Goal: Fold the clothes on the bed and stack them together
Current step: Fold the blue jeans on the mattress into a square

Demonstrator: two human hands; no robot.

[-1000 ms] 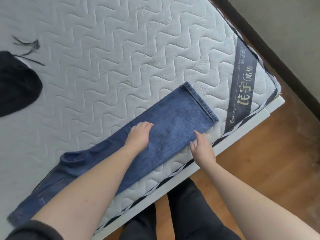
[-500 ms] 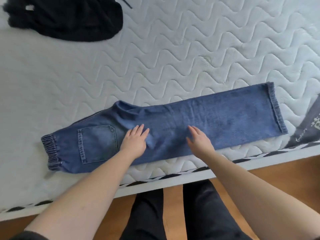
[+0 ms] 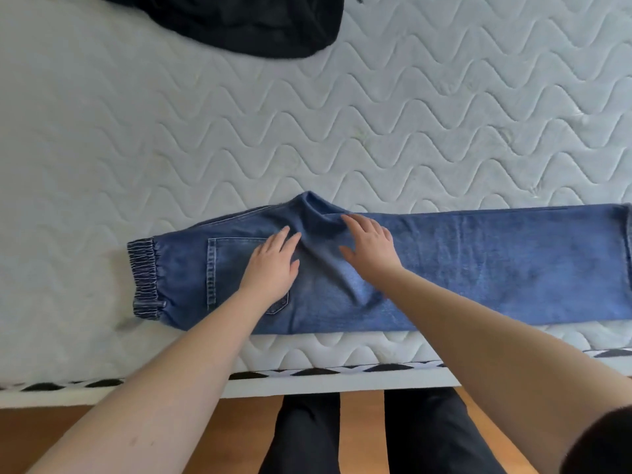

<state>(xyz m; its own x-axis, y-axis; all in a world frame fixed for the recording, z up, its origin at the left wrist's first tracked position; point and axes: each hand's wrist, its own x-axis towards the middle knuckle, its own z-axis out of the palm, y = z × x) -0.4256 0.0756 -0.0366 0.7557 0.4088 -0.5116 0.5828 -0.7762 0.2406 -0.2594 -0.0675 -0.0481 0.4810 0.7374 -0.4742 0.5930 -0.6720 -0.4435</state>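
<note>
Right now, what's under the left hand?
The left hand lies flat on the blue jeans, fingers spread over the back pocket. Its palm hides the pocket's right part. The mattress lies beneath the jeans.

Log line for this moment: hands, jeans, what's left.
left hand flat on jeans pocket | right hand flat near crotch | jeans halved lengthwise | black garment unfolded

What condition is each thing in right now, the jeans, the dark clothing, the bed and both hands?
Jeans: laid flat lengthwise along the mattress edge, legs together, back pocket up, bunched at the crotch.
Black garment: crumpled, unfolded, apart from the jeans.
Mattress: bare, no sheet.
Left hand: open, palm flat on the jeans' pocket.
Right hand: open, flat on the jeans, holding nothing.
</note>
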